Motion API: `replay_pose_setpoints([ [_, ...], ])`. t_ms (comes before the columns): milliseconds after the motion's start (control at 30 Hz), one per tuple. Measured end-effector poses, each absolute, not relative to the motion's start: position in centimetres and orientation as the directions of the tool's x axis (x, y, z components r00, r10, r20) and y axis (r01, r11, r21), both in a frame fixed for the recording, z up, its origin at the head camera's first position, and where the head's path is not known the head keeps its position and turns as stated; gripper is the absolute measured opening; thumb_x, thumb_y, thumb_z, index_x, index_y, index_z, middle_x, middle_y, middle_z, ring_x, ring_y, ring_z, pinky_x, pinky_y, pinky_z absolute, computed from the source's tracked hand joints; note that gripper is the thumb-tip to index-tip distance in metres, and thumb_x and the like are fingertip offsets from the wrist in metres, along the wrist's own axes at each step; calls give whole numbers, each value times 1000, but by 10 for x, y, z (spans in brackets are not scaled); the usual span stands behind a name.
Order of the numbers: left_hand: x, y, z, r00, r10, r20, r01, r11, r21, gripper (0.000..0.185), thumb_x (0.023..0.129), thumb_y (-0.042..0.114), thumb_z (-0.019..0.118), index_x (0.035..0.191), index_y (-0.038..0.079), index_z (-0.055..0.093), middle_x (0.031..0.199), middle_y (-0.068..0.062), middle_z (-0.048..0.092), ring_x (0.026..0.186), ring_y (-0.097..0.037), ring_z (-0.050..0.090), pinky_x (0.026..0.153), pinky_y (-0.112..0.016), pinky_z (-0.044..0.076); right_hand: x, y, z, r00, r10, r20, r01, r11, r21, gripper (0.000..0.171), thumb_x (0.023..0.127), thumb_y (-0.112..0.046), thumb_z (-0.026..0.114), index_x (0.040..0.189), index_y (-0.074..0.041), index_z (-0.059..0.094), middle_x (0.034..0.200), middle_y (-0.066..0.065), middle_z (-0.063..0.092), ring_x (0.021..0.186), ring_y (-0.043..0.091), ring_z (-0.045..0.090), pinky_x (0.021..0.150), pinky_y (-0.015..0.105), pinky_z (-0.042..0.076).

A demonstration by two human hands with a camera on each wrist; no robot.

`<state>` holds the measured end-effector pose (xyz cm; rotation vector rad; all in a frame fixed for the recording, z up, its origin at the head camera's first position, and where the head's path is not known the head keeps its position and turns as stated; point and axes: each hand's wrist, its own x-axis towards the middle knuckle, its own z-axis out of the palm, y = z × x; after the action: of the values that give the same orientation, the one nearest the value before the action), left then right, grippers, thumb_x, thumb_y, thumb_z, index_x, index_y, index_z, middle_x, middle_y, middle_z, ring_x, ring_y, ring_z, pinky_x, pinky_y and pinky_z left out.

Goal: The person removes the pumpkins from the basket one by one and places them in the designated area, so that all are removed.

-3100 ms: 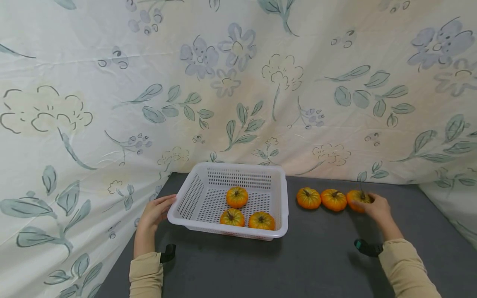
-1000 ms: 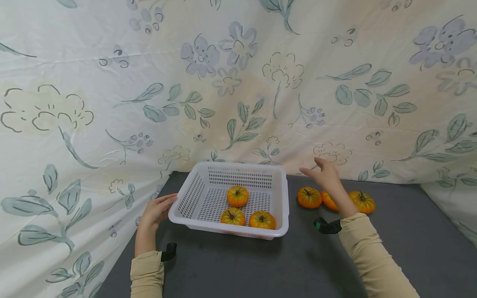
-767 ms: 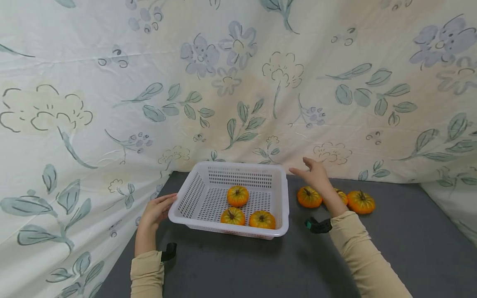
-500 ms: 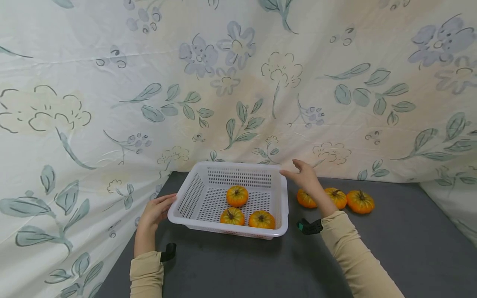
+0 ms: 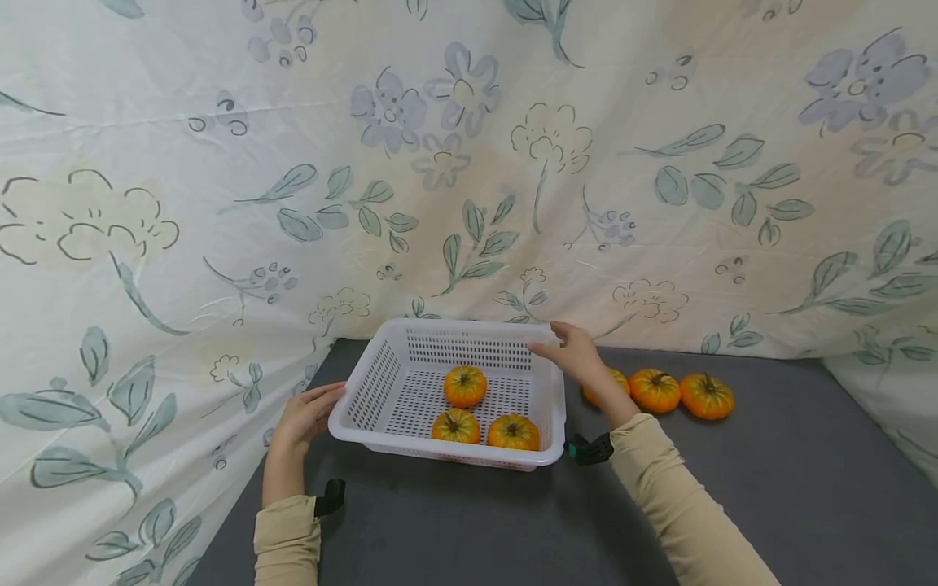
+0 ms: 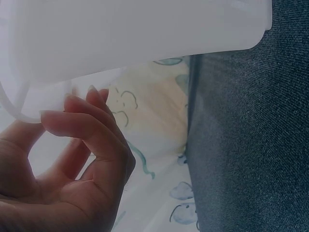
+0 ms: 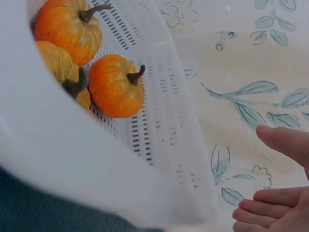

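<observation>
Right hand (image 5: 579, 358) has travelled left from the row of loose pumpkins to the far right corner of the basket (image 5: 381, 382); it let go of the rightmost pumpkin and now carries nothing. Left hand (image 5: 304, 419) hasn't moved.

Basket: white perforated plastic, sits on the dark grey table (image 5: 769, 488) left of centre, close to the floral cloth backdrop (image 5: 220, 203). Three small orange pumpkins inside: one toward the back (image 5: 465, 386), two side by side along the near wall (image 5: 456, 426) (image 5: 513, 432).

Right hand: fingers extended and loosely spread, over the basket's rim at that corner; can't tell whether they touch it. Left hand: fingers relaxed, slightly bent, tips against the basket's left rim; not wrapped round it.

Outside the basket, to its right: three more pumpkins in a line on the table. The nearest one (image 5: 611, 382) is partly hidden behind the right wrist, then the middle one (image 5: 654, 390), then the end one (image 5: 707, 395).
</observation>
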<state>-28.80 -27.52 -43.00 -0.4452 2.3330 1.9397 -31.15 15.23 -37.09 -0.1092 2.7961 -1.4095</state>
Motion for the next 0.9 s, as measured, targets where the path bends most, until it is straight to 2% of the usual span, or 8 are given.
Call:
replay_pose_setpoints([
  [133,-288,-275,-430,-955,-177,-240,-269,164,949,63,88,37,72,137,2,54,98,12,67,84,-3,66,73,-23,54,-315,145,-375,-997,-74,5,-48,596,-802,74,95,-29,63,148,9,29,154,28,31,143,46,30,113,56,31],
  [367,-287,-274,-430,-955,-182,-233,-263,160,951,62,88,36,72,136,2,55,96,13,68,83,-3,66,72,-23,54,-319,135,-377,-991,-121,-63,-27,626,-780,72,93,-31,64,146,9,35,151,27,36,141,44,36,111,55,34],
  [733,-287,-275,-430,-957,-176,-233,-263,173,949,62,89,37,71,137,2,55,99,11,68,84,-3,66,73,-23,54,-318,125,-370,-931,-252,-265,38,656,-754,62,92,-33,66,136,8,50,141,27,50,129,41,50,106,52,42],
  [833,-287,-275,-429,-956,-178,-234,-264,166,950,61,89,37,71,136,2,55,98,12,68,84,-3,66,73,-23,54,-317,123,-370,-905,-284,-318,57,658,-751,54,90,-32,69,128,6,59,132,23,59,123,38,57,103,50,45],
  [900,-288,-275,-429,-956,-178,-235,-264,165,950,61,88,37,71,136,2,55,97,12,68,83,-3,66,73,-23,54,-317,121,-370,-885,-305,-352,61,673,-737,43,90,-32,70,114,4,67,115,17,67,110,31,64,100,47,49],
])
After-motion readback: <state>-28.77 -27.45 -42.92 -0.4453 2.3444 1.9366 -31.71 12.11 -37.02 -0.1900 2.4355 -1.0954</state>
